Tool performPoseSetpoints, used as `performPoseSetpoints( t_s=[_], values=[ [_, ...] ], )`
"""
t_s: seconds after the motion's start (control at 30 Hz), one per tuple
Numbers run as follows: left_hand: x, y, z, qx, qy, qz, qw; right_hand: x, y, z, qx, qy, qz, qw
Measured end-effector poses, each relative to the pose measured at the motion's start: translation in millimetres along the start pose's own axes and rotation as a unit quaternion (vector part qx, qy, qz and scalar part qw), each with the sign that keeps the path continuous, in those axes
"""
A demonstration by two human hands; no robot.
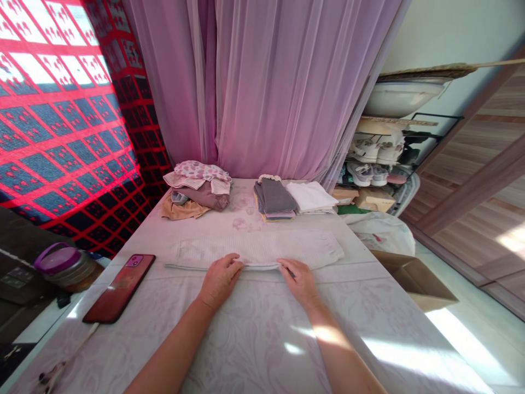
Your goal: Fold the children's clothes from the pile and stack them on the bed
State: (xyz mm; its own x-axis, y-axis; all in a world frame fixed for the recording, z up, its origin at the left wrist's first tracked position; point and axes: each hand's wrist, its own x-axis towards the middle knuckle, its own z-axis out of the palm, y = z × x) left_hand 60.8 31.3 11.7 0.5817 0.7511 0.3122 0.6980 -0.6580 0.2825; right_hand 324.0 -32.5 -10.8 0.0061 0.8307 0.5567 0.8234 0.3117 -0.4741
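A pale, finely ribbed garment (262, 246), perhaps trousers, lies folded into a long strip across the table, with a waistband-like gathered end at the right. My left hand (222, 280) pinches its near edge just left of the middle. Further right along that edge, my right hand (301, 280) grips the fabric between thumb and fingers. Beyond the strip, a stack of folded clothes with a dark grey piece on top (276, 197) sits beside a folded white stack (310, 196). A loose heap of clothes (203, 191) lies at the back left.
A red phone (120, 288) with a cable lies on the table's left side. The table (241, 334) has a patterned cover. Purple curtains (279, 87) hang behind it. On the floor at right stand an open cardboard box (414, 279) and a shoe rack (371, 158). A purple-lidded bucket (61, 262) stands left.
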Motion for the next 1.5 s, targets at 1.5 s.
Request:
performPoseSetpoints(
  t_s=[1.5],
  values=[
    [-3.5,-7.2,5.8,-0.030,0.121,0.023,0.992,-6.7,-8.0,-1.7,-0.026,-0.035,-0.025,0.999]
  ],
)
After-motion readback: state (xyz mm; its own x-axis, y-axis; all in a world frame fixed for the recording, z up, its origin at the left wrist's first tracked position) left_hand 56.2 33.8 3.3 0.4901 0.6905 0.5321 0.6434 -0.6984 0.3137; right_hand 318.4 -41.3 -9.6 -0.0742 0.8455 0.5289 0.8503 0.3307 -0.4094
